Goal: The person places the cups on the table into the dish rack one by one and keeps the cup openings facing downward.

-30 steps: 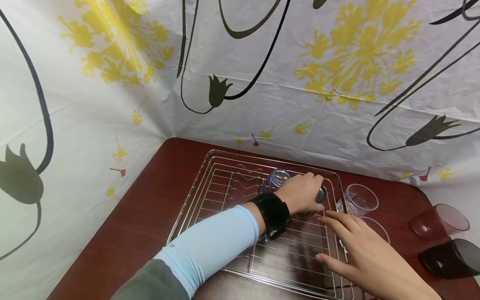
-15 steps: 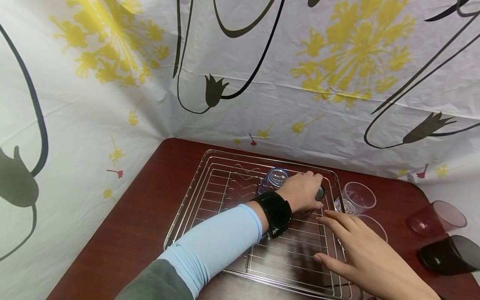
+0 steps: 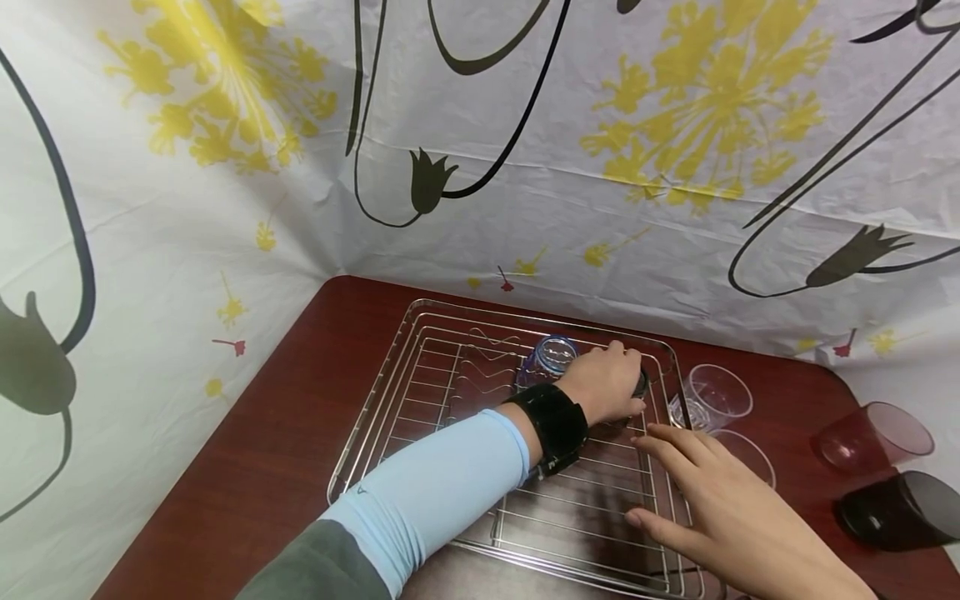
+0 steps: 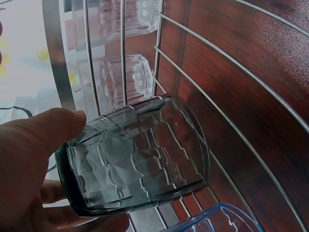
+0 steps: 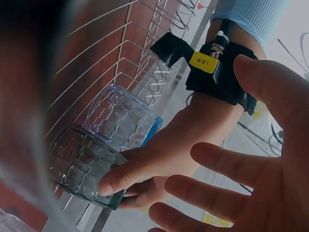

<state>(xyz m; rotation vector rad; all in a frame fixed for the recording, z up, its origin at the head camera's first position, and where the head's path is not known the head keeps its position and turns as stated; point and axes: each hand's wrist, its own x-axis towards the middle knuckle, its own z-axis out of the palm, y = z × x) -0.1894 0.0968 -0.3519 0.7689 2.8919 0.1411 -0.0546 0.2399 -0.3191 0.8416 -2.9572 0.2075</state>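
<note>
A grey-tinted glass tumbler (image 4: pixel 135 159) stands mouth-up or mouth-down, I cannot tell which, in the wire dish rack (image 3: pixel 510 316). My left hand (image 3: pixel 603 383) grips it near one end, thumb on one side and fingers on the other. In the head view that hand covers most of the tumbler. Close beside it in the rack is a clear glass with a blue-purple tint (image 5: pixel 123 116). My right hand (image 3: pixel 723 508) hovers by the rack's right side, fingers spread and holding nothing.
Right of the rack are a clear glass (image 3: pixel 716 396) and another clear one (image 3: pixel 750 454), partly behind my right hand. Farther right lie a red-tinted glass (image 3: pixel 873 435) and a black one (image 3: pixel 892 512). A patterned sheet (image 3: pixel 480 242) hangs behind the dark red table (image 3: pixel 247 433).
The left hand shifts very slightly, and less of the grey tumbler shows past its fingers. The right hand stays nearly still. The head view moved a little at first.
</note>
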